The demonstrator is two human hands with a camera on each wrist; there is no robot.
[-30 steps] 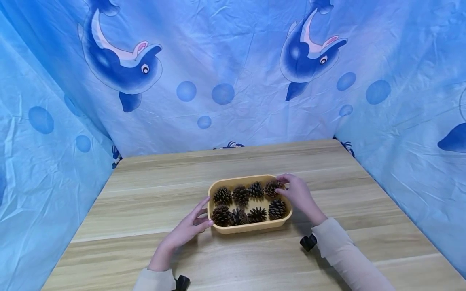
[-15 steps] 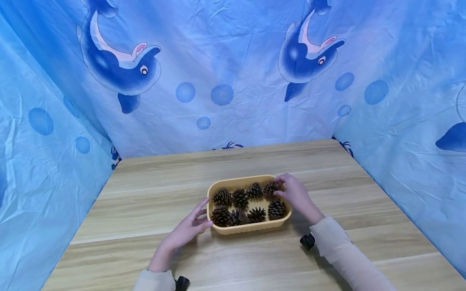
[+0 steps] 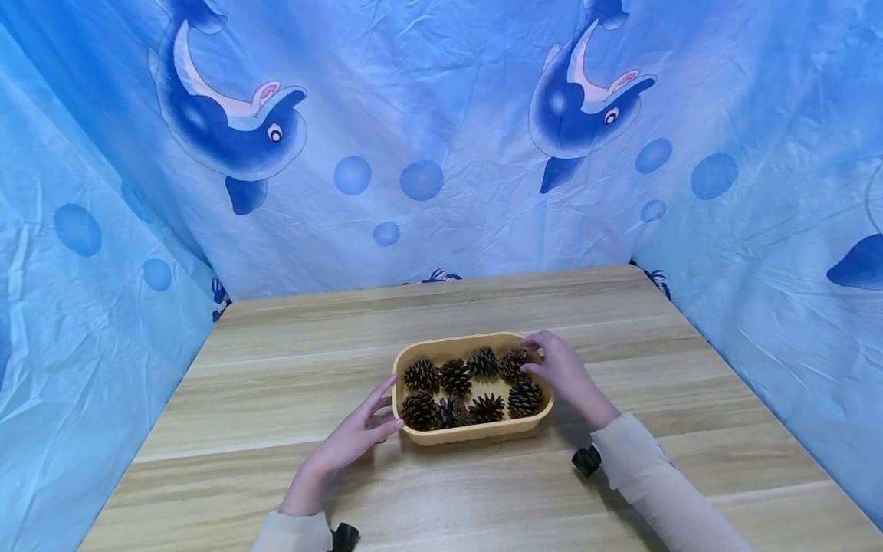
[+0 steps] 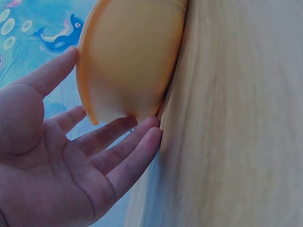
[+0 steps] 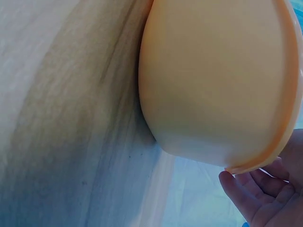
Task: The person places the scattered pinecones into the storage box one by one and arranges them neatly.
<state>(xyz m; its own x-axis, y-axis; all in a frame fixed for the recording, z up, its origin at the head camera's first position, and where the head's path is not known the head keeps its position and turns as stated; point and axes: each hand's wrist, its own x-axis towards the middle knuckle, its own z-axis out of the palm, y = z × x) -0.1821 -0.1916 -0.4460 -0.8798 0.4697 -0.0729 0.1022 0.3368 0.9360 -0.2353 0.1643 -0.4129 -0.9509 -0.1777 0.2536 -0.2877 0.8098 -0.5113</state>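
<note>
A yellow plastic basin (image 3: 476,435) stands on the wooden table, with several dark brown pine cones inside. My left hand (image 3: 352,437) is at the basin's left end, fingers spread and mostly straight; in the left wrist view, the thumb touches the rim and other fingertips lie close to the wall. Reaching over the right rim, my right hand (image 3: 562,372) has thumb and fingers parted beside the back right pine cone (image 3: 513,364). Whether they still touch that cone is hard to tell. The basin wall (image 5: 213,85) hides the right fingertips in the right wrist view.
Below the back right cone lies another pine cone (image 3: 525,397), near the basin's right end. The table (image 3: 276,376) extends around the basin. A blue dolphin-print curtain (image 3: 441,115) hangs behind the table and at both sides.
The back right pine cone sits slightly lower and farther left in the basin, and my right fingers have loosened from it. My left hand has stayed in place.
</note>
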